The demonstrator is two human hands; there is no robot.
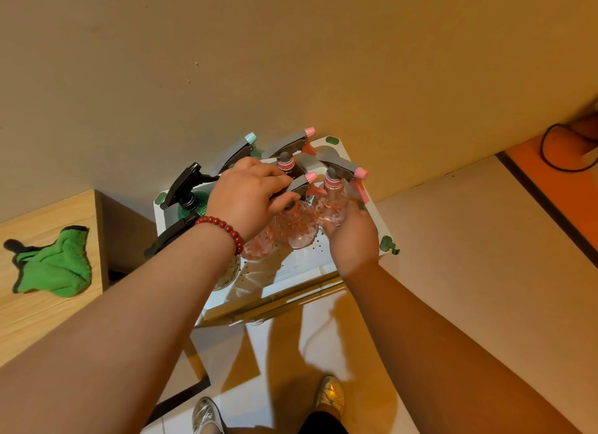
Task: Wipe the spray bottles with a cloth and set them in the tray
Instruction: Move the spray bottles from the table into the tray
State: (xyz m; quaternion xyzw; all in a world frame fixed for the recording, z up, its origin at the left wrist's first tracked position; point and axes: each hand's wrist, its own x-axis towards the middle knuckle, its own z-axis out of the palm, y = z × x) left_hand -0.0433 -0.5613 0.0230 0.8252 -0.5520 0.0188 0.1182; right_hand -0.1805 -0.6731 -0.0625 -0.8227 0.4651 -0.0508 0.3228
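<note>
Leftmost, a wooden table (48, 307) carries the green cloth (53, 262) well apart from the white tray (301, 267), inside which the left hand (249, 200) curls over the trigger head of a pink-dotted bottle (301, 229) and the right hand (351, 237) wraps the neighbouring pink bottle (335, 202), both upright among other spray bottles (194, 203).

Clear glossy plastic spray bottles (301, 231), matt grey trigger heads (336, 163); white smooth plastic tray (307, 262), perforated; fluffy green cloth (55, 265) at 9 o'clock on matt wood-grain table (45, 323); glossy red bead bracelet (223, 228).
</note>
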